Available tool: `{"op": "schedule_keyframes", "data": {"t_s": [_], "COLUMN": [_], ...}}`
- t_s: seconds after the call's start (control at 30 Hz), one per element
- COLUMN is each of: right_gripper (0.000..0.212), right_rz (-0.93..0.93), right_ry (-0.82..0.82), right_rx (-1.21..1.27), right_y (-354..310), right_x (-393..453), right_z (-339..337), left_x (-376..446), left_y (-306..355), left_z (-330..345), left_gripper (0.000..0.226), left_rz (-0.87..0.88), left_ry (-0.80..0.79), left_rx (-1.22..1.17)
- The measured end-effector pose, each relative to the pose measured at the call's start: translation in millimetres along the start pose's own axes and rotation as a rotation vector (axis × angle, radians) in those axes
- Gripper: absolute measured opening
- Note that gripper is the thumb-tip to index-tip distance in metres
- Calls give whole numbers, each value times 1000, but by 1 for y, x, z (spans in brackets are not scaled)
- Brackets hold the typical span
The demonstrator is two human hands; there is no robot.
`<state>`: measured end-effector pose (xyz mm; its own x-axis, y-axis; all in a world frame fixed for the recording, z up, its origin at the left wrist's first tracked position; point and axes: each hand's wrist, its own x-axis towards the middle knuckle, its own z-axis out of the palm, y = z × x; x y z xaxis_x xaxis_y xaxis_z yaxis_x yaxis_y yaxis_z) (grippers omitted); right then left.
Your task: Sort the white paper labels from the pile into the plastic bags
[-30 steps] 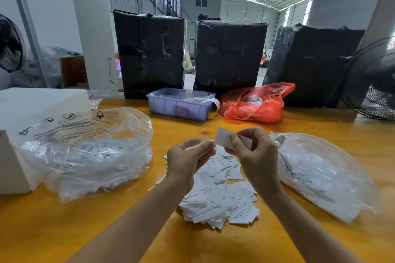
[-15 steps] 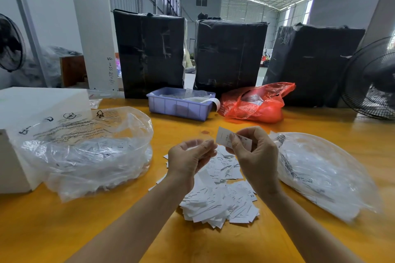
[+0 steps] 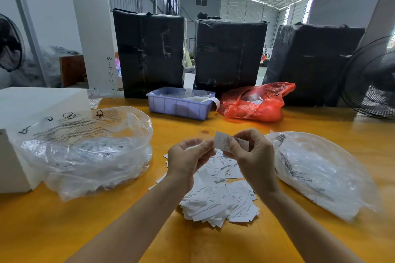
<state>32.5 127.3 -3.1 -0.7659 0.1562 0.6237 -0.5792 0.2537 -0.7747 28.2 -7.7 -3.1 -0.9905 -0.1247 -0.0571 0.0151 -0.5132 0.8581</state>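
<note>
A pile of white paper labels [image 3: 220, 198] lies on the yellow table [image 3: 64, 230], directly under my hands. Above the pile, my right hand [image 3: 254, 160] pinches a small stack of labels [image 3: 221, 141] between thumb and fingers. My left hand [image 3: 188, 160] is just left of it, fingers curled round a blurred white label [image 3: 191, 144]. A clear plastic bag [image 3: 85, 151] holding labels sits open to the left. A second clear plastic bag [image 3: 320, 173] with labels lies flatter to the right.
A white box [image 3: 32, 104] stands at the far left behind the left bag. A blue bin [image 3: 179, 107] and a red plastic bag [image 3: 256, 104] sit at the back, before three black-wrapped bales [image 3: 228, 53]. A fan [image 3: 372, 79] stands at the right.
Both hands stay almost in place above the pile. The left fingers have shifted slightly toward the labels in the right hand.
</note>
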Motion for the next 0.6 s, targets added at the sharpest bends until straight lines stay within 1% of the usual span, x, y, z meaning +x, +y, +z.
{"op": "schedule_keyframes", "data": {"t_s": [0.07, 0.17, 0.23, 0.3, 0.43, 0.53, 0.57, 0.6], "right_gripper": [17, 11, 12, 13, 16, 27, 27, 22], "right_rz": [79, 248, 367, 436, 417, 410, 415, 423], "right_ry": [-34, -135, -209, -258, -304, -313, -317, -321], "right_rx": [70, 194, 273, 284, 189, 216, 227, 231], "right_y": [0, 0, -1, -2, -2, -3, -3, -2], "right_x": [0, 2, 3, 5, 8, 6, 6, 5], "right_z": [0, -3, -5, -8, -11, -11, -10, -8], "left_x": [0, 1, 2, 2, 4, 1, 0, -1], "left_y": [0, 0, 0, -1, -4, -8, -9, -10], "left_z": [0, -2, -4, -4, -5, -3, -2, -1], "left_gripper": [33, 30, 29, 29, 32, 36, 36, 36], "left_rz": [5, 18, 29, 36, 71, 53, 35, 22], "left_ry": [14, 42, 51, 60, 74, 3, -22, -33], "left_rx": [1, 32, 46, 62, 145, 179, 167, 148]}}
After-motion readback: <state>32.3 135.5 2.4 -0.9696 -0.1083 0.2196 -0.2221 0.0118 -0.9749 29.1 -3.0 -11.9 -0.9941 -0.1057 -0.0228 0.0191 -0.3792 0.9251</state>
